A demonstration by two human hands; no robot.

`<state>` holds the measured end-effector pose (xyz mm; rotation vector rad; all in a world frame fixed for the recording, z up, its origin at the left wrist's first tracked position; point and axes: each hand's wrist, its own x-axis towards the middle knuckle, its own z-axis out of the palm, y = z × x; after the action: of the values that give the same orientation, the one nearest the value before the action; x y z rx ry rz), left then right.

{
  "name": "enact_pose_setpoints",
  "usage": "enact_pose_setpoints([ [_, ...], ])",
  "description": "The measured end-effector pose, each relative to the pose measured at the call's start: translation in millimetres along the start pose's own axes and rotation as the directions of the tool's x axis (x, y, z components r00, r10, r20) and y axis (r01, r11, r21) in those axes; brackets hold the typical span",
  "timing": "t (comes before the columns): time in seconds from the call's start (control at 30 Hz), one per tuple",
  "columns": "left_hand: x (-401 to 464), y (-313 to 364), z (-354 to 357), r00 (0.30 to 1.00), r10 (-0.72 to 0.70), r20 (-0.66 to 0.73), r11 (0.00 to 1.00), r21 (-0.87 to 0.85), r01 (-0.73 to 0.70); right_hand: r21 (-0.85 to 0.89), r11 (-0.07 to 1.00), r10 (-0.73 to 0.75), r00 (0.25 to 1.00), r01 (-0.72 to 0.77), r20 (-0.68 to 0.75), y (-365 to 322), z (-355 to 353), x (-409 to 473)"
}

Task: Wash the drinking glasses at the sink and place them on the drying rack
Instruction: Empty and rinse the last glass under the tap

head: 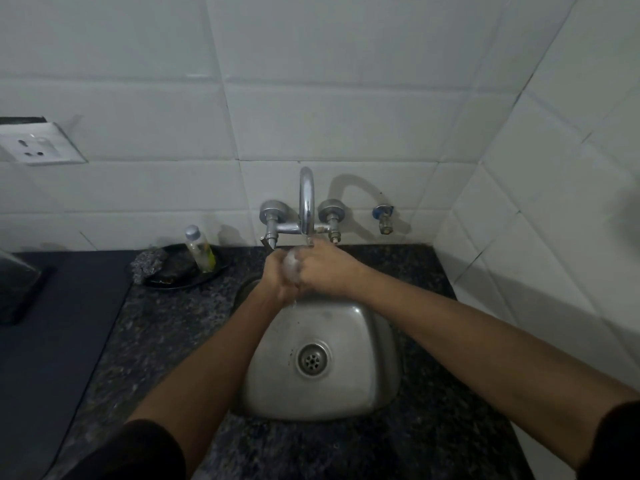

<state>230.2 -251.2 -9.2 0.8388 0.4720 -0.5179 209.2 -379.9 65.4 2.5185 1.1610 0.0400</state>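
mid-frame under the tap, left hand and right hand curl around a small glass above the sink. washing looks underway; no drying rack is visible, so racking remains.

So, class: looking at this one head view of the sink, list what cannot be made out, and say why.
- What the left hand and right hand hold: a pale wet blur between them, hidden by the fingers.
- The tap outlet: covered by the hands.
- The drying rack: nowhere in the head view.
- The dark object at left: cut by the frame's edge.
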Motion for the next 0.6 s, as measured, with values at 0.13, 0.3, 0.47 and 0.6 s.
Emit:
enact_pose_setpoints([
  [0.13,-4,3,3,0.987,0.105,0.125,0.987,0.104,-0.118,-0.022,0.995,0.097,0.991,-0.095,0.095,-2,11,-3],
  [0.3,-3,2,7,0.996,0.084,0.04,0.996,-0.036,-0.082,0.067,0.988,0.143,0.99,-0.142,-0.009,-5,4,-2],
  [0.47,-9,9,13,0.998,0.024,0.061,0.996,0.08,-0.029,-0.012,0.993,0.113,0.992,-0.114,-0.049,-4,15,-12],
  [0.6,-11,2,11,0.998,0.067,-0.002,0.997,-0.036,-0.067,0.388,0.856,0.301,0.94,-0.34,0.158,-19,9,-2],
])
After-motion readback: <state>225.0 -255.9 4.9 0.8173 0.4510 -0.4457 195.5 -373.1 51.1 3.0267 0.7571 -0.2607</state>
